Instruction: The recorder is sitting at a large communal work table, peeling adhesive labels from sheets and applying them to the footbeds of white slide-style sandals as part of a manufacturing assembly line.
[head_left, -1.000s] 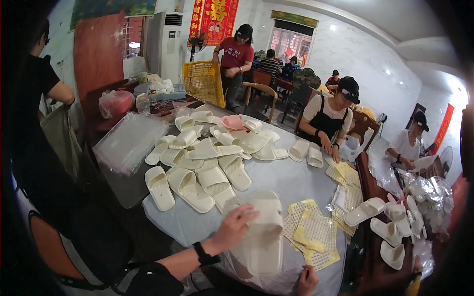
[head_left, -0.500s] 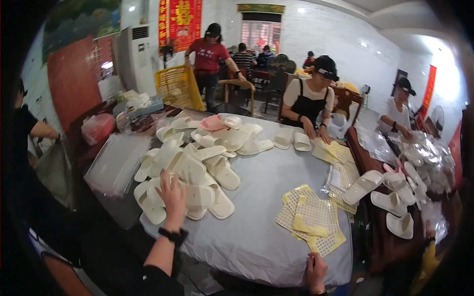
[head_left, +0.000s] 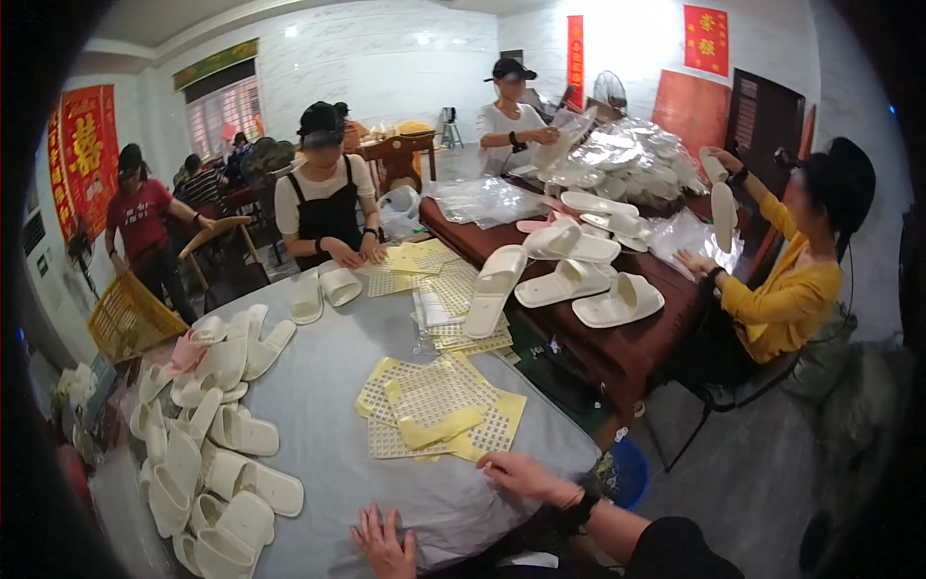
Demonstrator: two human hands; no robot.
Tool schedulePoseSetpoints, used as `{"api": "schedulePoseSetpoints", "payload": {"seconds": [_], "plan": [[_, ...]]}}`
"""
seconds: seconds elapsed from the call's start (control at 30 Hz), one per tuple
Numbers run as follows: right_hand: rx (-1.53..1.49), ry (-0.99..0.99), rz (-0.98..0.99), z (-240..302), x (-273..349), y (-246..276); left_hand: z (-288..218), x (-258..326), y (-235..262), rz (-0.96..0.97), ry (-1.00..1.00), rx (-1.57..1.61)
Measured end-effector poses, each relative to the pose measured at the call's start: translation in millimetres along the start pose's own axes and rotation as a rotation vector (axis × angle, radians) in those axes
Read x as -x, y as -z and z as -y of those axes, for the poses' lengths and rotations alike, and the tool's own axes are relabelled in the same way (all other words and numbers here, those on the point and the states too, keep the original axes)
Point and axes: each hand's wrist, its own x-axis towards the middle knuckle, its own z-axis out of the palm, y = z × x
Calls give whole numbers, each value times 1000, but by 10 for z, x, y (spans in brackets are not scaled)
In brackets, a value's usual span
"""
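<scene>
My left hand [head_left: 388,546] rests on the grey cloth-covered table [head_left: 333,425] at the near edge, fingers spread and holding nothing. Thumb and fingers of my right hand [head_left: 526,478] are pinched together at the near corner of a loose stack of yellow-edged sticker sheets [head_left: 434,400]. Whatever lies between those fingertips is too small to make out. Left of my left hand, a heap of white slippers [head_left: 227,463] covers the table's left side. A pink slipper [head_left: 186,354] shows at the heap's far end.
Across the table a person [head_left: 328,193] handles more sticker sheets beside a pair of slippers [head_left: 323,292]. On the right, a brown table [head_left: 627,352] carries slippers and bagged ones [head_left: 627,159]. A person in yellow [head_left: 786,289] holds slippers there. A blue bin [head_left: 629,475] stands below.
My view has swung to the right. My left hand has come off the slipper heap onto the cloth near my right hand, which stays by the sticker sheets.
</scene>
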Motion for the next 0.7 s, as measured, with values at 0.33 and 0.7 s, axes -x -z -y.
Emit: {"api": "schedulePoseSetpoints", "payload": {"seconds": [0.33,0.7], "plan": [[797,-65,-848,-677,-575,2238,-25,16,-45,-3,23,-101],[761,-655,-966,-1473,-789,3077,-11,27,-201,-56,12,-181]]}}
